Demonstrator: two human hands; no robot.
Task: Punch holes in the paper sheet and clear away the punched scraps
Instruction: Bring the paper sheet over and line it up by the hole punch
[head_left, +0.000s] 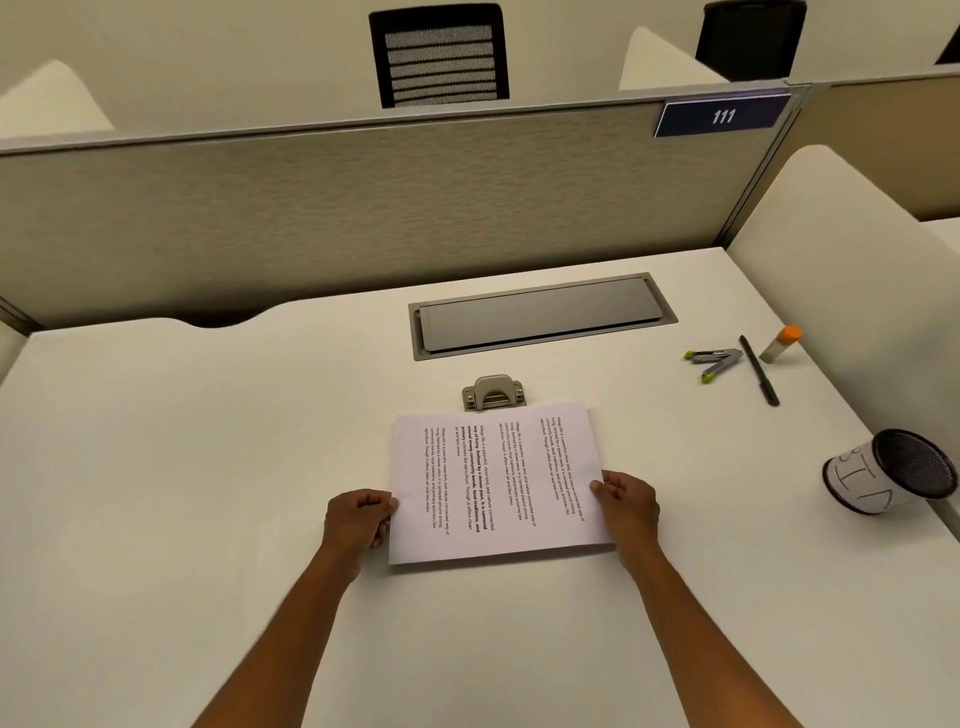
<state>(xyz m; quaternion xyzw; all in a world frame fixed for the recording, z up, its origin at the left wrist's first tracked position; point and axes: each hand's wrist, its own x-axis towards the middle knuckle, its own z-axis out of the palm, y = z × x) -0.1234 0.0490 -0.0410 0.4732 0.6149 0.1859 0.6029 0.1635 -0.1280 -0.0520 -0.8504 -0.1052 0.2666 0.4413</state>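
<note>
A printed paper sheet (498, 483) is held sideways just above the white desk, its text running top to bottom. My left hand (358, 522) pinches the sheet's left edge and my right hand (626, 506) pinches its right edge. The sheet's far edge reaches the front of a grey hole punch (493, 391), which stands on the desk behind it; I cannot tell whether the edge is inside the punch slot. No punched scraps are visible.
A grey cable-tray lid (540, 314) is set into the desk behind the punch. At the right lie a stapler (714, 361), a black pen (759, 370) and a glue stick (781, 344). A mesh pen cup (891, 470) lies tipped near the right edge. A partition wall (363, 208) backs the desk.
</note>
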